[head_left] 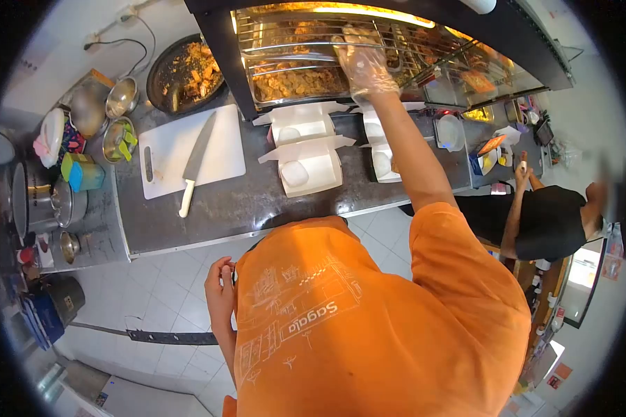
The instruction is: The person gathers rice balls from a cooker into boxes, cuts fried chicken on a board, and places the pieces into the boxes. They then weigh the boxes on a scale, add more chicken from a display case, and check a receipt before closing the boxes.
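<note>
My right hand (364, 64), in a clear plastic glove, reaches into the lit food case (249, 90). Its fingers are stretched out over the wire rack (292, 47), with nothing visible in them. Below the rack lies a tray of browned food pieces (299, 85). By my left side hangs my left hand (220, 286), bare, its fingers loosely bent and apart, holding nothing. Under my right arm, open white boxes stand on the counter. The front left box (323, 182) contains a rounded white portion (294, 174), and the box behind it (320, 125) has a similar one.
A knife (200, 151) lies across the white cutting board (229, 153). Behind it rests a dark pan (157, 94) with chopped food. Bowls and a large pot (38, 201) crowd the left side. A person in black (549, 222) stands at the right, along the counter (236, 215).
</note>
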The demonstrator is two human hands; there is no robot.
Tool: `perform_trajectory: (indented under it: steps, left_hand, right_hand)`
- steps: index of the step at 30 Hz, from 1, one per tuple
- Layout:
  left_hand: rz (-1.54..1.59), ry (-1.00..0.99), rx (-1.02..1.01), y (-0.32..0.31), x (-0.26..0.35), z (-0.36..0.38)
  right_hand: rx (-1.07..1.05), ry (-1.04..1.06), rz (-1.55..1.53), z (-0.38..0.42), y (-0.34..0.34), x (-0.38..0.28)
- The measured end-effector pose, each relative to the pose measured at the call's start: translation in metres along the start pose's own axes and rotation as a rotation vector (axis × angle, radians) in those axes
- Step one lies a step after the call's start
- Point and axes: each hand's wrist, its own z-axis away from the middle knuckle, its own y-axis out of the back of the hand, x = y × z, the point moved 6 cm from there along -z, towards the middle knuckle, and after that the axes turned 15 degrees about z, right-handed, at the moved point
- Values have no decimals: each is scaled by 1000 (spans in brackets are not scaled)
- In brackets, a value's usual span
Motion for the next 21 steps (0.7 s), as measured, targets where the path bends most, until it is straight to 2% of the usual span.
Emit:
perform_trajectory:
  steps: [2,4,8,11,13,15,16,18,19,21]
  left_hand:
    - [-18,13,-19,4,1,-5]
    - [-36,-17,-86,4,10,-11]
    - [-115,-36,-171,4,24,-20]
    - [-137,-84,-148,7,28,-23]
    - [-55,-16,-123,2,24,-23]
    - [-81,-8,-144,-9,27,-22]
    - [-99,-10,-156,-16,29,-22]
    - [-122,18,-202,-32,33,-22]
    - [-135,35,-224,-41,35,-22]
    - [-157,43,-265,-58,43,-25]
  right_hand:
    - [125,133,87,-13,14,-30]
    - [136,157,30,-38,11,-52]
    - [60,118,-60,-48,-8,-66]
    - [49,89,-114,-30,-11,-68]
    - [86,10,-217,-9,-6,-62]
    - [186,-164,-396,9,-3,-44]
    - [413,-32,-294,25,8,-43]
    - [656,128,-22,50,8,-40]
    - [639,115,-14,51,1,-37]
    - [819,15,-402,54,4,-17]
